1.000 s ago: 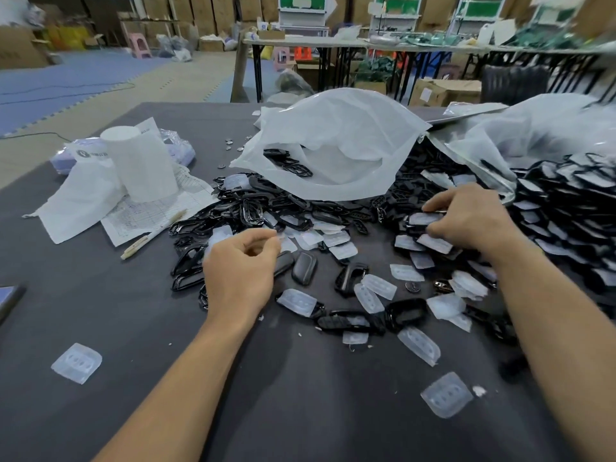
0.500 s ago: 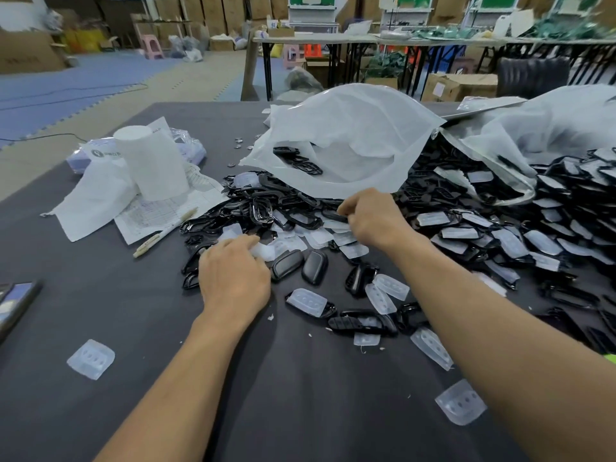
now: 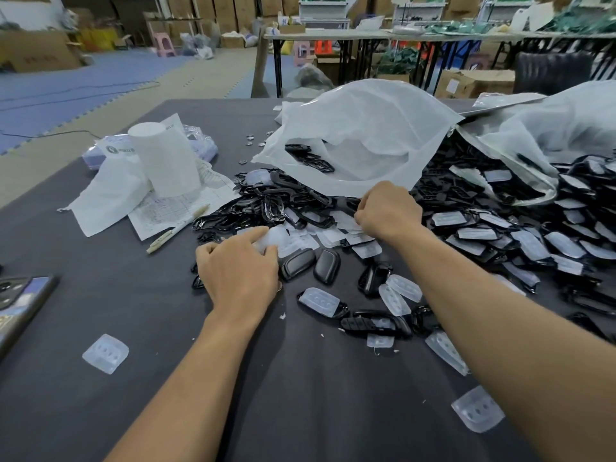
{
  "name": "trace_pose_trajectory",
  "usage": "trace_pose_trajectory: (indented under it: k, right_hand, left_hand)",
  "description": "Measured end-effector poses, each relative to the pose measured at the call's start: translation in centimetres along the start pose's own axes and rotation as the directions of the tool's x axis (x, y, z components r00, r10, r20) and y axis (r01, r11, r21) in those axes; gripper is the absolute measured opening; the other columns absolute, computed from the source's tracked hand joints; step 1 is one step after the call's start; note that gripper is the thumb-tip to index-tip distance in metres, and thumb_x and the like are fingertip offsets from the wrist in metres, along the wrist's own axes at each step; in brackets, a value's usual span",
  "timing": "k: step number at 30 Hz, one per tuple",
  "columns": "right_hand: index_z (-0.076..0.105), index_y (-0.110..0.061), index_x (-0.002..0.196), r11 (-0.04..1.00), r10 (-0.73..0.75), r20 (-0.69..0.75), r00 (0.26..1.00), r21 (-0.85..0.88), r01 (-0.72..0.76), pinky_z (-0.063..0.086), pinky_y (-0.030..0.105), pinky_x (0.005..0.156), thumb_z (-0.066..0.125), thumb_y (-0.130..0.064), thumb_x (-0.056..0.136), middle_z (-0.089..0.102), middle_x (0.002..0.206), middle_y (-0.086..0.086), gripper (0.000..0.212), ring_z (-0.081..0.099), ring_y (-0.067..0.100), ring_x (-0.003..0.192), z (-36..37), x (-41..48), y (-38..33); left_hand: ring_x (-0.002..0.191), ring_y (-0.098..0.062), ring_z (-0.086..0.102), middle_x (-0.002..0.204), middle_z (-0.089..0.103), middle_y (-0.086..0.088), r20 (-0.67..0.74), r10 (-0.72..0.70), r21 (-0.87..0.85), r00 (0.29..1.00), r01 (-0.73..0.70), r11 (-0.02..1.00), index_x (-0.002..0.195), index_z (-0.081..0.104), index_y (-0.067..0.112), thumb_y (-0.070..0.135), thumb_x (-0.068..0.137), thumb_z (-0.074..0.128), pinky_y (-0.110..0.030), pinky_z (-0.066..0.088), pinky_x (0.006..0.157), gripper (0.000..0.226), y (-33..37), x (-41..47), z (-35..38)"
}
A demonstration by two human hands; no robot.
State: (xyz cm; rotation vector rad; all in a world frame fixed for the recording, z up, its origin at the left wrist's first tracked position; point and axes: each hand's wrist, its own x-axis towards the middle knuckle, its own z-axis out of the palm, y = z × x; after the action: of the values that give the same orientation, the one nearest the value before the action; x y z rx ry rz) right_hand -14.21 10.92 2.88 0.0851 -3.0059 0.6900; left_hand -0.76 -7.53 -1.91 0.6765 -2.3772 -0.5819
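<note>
A phone lies at the left edge of the dark surface. Nearer the front left corner sits a stray pad of clear rubber, on its own. Further back on that side a tissue roll stands upright on a printed sheet, and a pen lies across the sheet's near edge.

Toward the middle of the surface the left hand rests knuckles up at the near fringe of a heap of black frames. Its grip is clamped on a clear pad, forefinger on top and thumb below. The pad lies at the heap's near edge, touching other pads of its kind. Just right of that hand are two black shells, side by side on the bare surface.

Behind the heap a white bag lies with its mouth toward the person and a few frames inside. The right hand is just in front of that mouth, its fingers curled down into the layer of pads. From here I cannot tell whether its grip has closed on anything.

Further right a larger pile of black parts and pads spreads to the right edge, partly under a second bag. A loose pad lies toward the near right corner.
</note>
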Motion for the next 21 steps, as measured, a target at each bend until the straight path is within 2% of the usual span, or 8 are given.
trace_pose_trajectory:
  k: [5,8,10,13,15,17,19,21]
  right_hand:
    - [0.069,-0.025,0.075,0.892,0.014,-0.055,0.998,0.452,0.012,0.050,0.026,0.065,0.069,-0.018,0.091,0.071,0.077,-0.005,0.017,0.067,0.014,0.076,-0.4,-3.4,0.1]
    - [0.068,-0.025,0.082,0.785,-0.012,-0.033,0.999,0.619,0.030,0.056,0.038,0.069,0.064,-0.018,0.095,0.074,0.081,-0.001,0.015,0.069,0.017,0.073,0.2,-6.1,-0.3]
    - [0.068,-0.022,0.081,0.686,-0.036,0.055,0.998,0.727,-0.015,0.059,0.050,0.077,0.063,-0.012,0.094,0.076,0.083,0.005,0.018,0.071,0.022,0.068,0.7,-7.5,-0.6]
    - [0.072,-0.025,0.077,0.769,-0.198,0.133,0.971,0.636,0.069,0.059,0.044,0.073,0.068,-0.016,0.088,0.076,0.071,0.002,0.015,0.072,0.025,0.069,1.2,-8.6,-0.5]
    - [0.075,-0.030,0.078,0.786,-0.262,0.132,0.956,0.603,0.132,0.055,0.034,0.066,0.070,-0.018,0.085,0.073,0.065,-0.002,0.015,0.068,0.015,0.060,1.1,-8.9,-0.5]
    - [0.079,-0.026,0.078,0.685,-0.241,0.120,0.963,0.724,0.081,0.051,0.029,0.063,0.071,-0.014,0.087,0.075,0.068,-0.001,0.017,0.066,0.012,0.059,0.6,-8.7,-0.4]
    - [0.081,-0.025,0.080,0.609,-0.148,0.088,0.985,0.793,0.021,0.050,0.025,0.062,0.070,-0.014,0.091,0.078,0.077,-0.001,0.019,0.071,0.014,0.064,0.4,-8.1,0.2]
    - [0.081,-0.028,0.090,0.751,-0.027,-0.032,0.999,0.659,0.042,0.052,0.024,0.070,0.068,-0.015,0.093,0.079,0.086,-0.006,0.018,0.074,0.011,0.080,0.5,-7.3,1.5]
  left_hand:
    - [0.079,-0.020,0.063,0.076,0.072,0.004,0.055,0.052,0.086,0.997,-0.056,0.995,0.097,0.077,0.028,0.038,0.100,0.055,-0.030,0.017,0.083,0.025,0.5,-0.2,0.2]
    - [0.117,-0.020,0.063,0.115,0.076,-0.002,0.066,0.100,0.074,0.993,-0.105,0.992,0.124,0.072,0.027,0.026,0.094,0.061,-0.033,0.022,0.102,0.033,0.7,-0.5,0.2]
    - [0.136,-0.015,0.050,0.139,0.064,0.002,0.058,0.162,-0.125,0.985,-0.153,0.980,0.145,0.058,0.029,0.021,0.088,0.068,-0.023,0.022,0.112,0.059,1.1,-0.7,-0.2]
    - [0.148,-0.006,0.035,0.158,0.043,0.016,0.048,0.427,-0.343,0.903,-0.387,0.856,0.154,0.045,0.038,0.013,0.085,0.074,-0.008,0.015,0.117,0.079,1.7,-1.1,-0.6]
    - [0.134,-0.010,0.052,0.146,0.059,0.013,-0.046,0.556,-0.288,0.830,-0.544,0.788,0.136,0.067,0.033,0.016,0.086,0.074,-0.015,0.026,0.113,0.053,1.9,-1.2,-0.4]
    - [0.101,-0.009,0.063,0.107,0.078,0.010,-0.171,0.555,-0.233,0.814,-0.581,0.780,0.110,0.081,0.029,0.022,0.085,0.076,-0.024,0.037,0.095,0.027,2.1,-1.4,-0.2]
    - [0.084,-0.014,0.066,0.085,0.077,0.008,-0.195,0.449,-0.236,0.872,-0.486,0.841,0.099,0.084,0.029,0.027,0.086,0.075,-0.030,0.043,0.084,0.016,2.1,-1.6,-0.2]
    - [0.084,-0.018,0.070,0.083,0.078,0.007,-0.114,0.248,-0.301,0.962,-0.271,0.914,0.098,0.084,0.032,0.032,0.089,0.071,-0.031,0.049,0.081,0.016,2.3,-1.7,-0.5]
